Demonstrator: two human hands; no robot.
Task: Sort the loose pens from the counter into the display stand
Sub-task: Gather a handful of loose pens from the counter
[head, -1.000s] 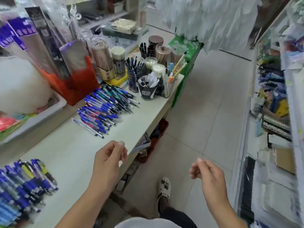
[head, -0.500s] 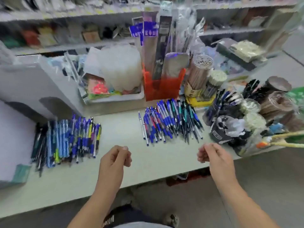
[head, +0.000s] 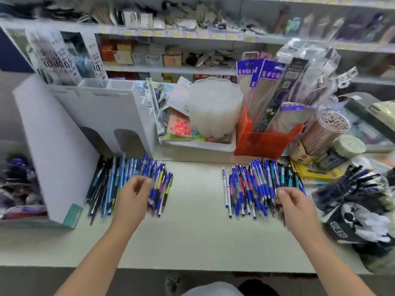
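Both hands have reached the pens: our left hand [head: 136, 192] and right hand [head: 291, 199], fingers loosely curled, empty; we pinch few, tips aligned, beside the display stand [head: 64, 146].

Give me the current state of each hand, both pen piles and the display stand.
left hand: fingers loosely curled over the left pen pile, nothing visibly held
right hand: fingers loosely curled at the right pen pile's edge, nothing visibly held
left pen pile: loose on counter
right pen pile: loose on counter
display stand: upright; near slots look empty
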